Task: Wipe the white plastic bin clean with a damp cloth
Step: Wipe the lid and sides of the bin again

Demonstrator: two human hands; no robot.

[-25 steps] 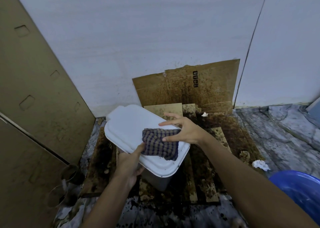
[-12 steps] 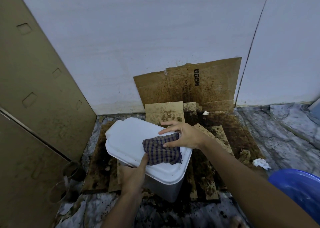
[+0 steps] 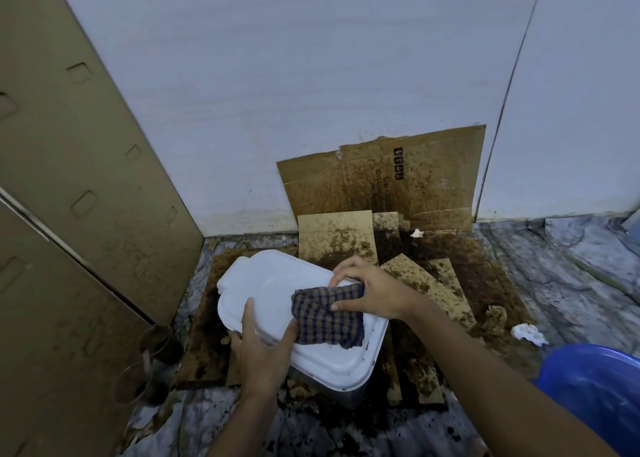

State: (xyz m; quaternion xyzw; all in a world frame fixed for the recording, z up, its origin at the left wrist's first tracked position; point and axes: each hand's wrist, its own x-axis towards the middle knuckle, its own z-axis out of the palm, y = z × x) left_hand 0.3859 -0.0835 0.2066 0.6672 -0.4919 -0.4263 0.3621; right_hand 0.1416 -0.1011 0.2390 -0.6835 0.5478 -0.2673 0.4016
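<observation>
The white plastic bin point(image 3: 273, 285) stands on stained cardboard on the floor, its white lid facing up and its grey side showing below at the near right. A dark checked cloth point(image 3: 325, 318) lies bunched on the right part of the lid. My right hand point(image 3: 370, 293) pinches the cloth's upper edge between thumb and fingers. My left hand point(image 3: 259, 349) grips the lid's near edge, thumb on top beside the cloth, fingers hidden beneath the rim.
Soiled cardboard sheets point(image 3: 381, 182) lean on the white wall and cover the floor. A blue basin point(image 3: 595, 387) sits at the lower right. Crumpled tissue point(image 3: 528, 333) lies on the marble floor. A tan cabinet point(image 3: 69, 214) closes off the left, with round cups point(image 3: 145, 370) at its foot.
The bin has come down to rest lower on the cardboard. My right hand's fingers have curled to pinch the cloth's upper edge, and the cloth has spread toward the lid's near right.
</observation>
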